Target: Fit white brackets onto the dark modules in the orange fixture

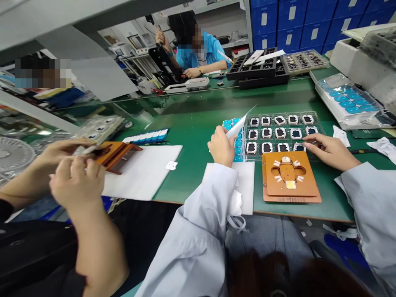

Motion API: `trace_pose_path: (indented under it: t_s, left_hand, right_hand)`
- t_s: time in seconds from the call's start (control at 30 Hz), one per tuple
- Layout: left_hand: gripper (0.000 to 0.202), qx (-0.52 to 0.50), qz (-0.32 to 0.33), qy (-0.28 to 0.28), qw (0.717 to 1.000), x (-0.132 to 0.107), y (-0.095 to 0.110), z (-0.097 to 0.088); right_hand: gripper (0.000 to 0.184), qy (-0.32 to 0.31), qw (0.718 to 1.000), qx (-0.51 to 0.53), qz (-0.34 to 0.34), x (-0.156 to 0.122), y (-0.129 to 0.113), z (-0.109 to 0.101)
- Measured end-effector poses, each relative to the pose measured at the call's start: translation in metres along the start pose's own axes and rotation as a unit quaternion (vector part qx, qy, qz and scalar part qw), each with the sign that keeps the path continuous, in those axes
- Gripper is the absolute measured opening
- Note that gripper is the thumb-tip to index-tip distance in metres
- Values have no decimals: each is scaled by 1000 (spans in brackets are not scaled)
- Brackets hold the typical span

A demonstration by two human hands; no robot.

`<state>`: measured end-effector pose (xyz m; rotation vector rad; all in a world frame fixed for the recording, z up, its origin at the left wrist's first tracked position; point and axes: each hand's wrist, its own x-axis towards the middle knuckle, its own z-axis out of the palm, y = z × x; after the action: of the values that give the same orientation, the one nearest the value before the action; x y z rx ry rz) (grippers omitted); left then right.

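blue storage drawers (pixel 293 24) | black stacked trays (pixel 258 70) | co-worker in blue shirt (pixel 210 55) | white machine (pixel 348 57)

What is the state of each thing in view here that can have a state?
Left hand: pinching a white sheet, held up at an angle.
Right hand: fingers extended, at the clear plastic tray.
Clear plastic tray: flat, filled with dark square parts.
Orange fixture: flat, stacked plates, small part in cut-out.
Co-worker's hands: raised, gripping a small item.
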<state>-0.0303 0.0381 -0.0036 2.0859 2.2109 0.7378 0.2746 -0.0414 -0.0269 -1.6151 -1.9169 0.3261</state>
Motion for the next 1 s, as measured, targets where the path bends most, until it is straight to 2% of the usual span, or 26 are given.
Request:
trace_pose_path:
  t_s: [0.6,0.87,1.0]
  left_hand:
    - [62,-22,-18,-10,1000,-3,-1,-3]
    - [60,-50,-22,49,997,-8,3,-8]
    - [69,-54,-16,34,998,-9,3,-10]
  right_hand:
    - [45,-9,1000,6,9,0,2,1]
    - [45,-12,1000,12,6,1,1,1]
    - [46,-16,1000,13,9,1,0,1]
